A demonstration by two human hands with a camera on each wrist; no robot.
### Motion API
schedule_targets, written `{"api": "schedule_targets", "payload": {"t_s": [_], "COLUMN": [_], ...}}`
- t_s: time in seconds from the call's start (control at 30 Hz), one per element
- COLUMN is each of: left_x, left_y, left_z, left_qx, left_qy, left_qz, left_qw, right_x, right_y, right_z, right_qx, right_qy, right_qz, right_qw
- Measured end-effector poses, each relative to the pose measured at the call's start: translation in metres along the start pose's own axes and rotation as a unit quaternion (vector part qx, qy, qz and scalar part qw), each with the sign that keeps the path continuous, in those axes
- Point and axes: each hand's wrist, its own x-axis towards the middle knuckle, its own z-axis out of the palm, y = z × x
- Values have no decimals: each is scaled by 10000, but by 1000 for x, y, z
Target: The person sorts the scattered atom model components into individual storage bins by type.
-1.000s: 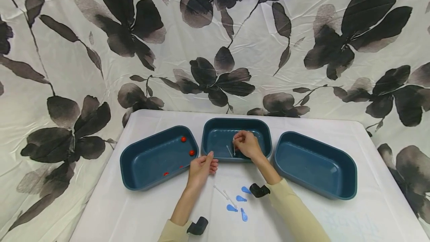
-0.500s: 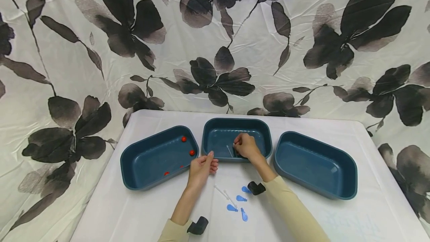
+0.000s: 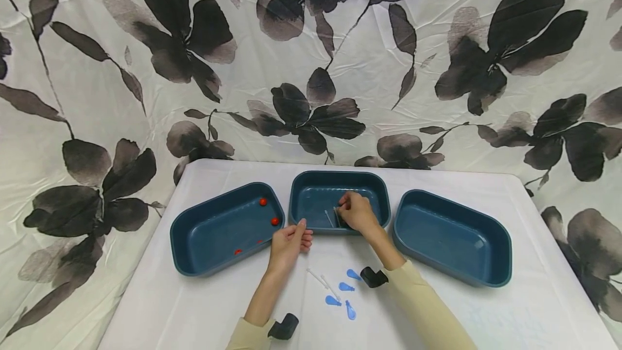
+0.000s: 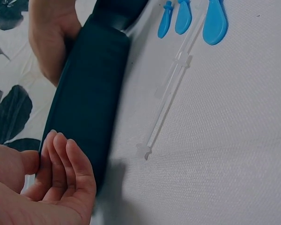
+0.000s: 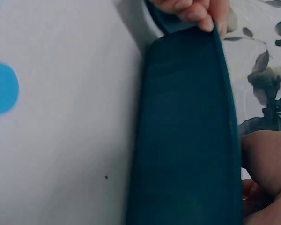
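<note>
Probably light, best held mid-shaft, a stick point(image 3: 336, 213) is pinched by the right hand point(image 3: 358, 213), the tray rim point(image 3: 319, 229) at eight o'clock by the left hand point(image 3: 286, 244).

Both arms extend from the near side toward the far side. The left forearm point(image 3: 264, 290) slants far and slightly right; the left hand point(image 3: 289, 241) sits lower left, its thumb opposed to closely grouped, bent fingers point(image 4: 79, 161) in a gripping pose. The right forearm point(image 3: 385, 246) angles far and left. The right hand point(image 3: 358, 211) reaches farther, fingers bent; fingertip contact cannot be determined.
</note>
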Motion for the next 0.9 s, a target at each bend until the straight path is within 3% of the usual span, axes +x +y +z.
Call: {"api": "schedule_targets", "payload": {"t_s": [0.27, 0.43, 0.9], "left_x": [0, -1, -2], "left_y": [2, 3, 1], "left_z": [1, 0, 0], "left_qx": [24, 2, -177], "left_qy": [-34, -94, -87], "left_qz": [69, 186, 123], "left_qw": [10000, 9998, 9997], "right_x": [-16, -24, -50], "right_y": [-2, -3, -6], "right_z": [-4, -6, -11], "right_qx": [389, 629, 1196], "right_qy": [396, 505, 594], "right_qz": [-521, -579, -737], "right_qw": [9971, 9951, 9883]}}
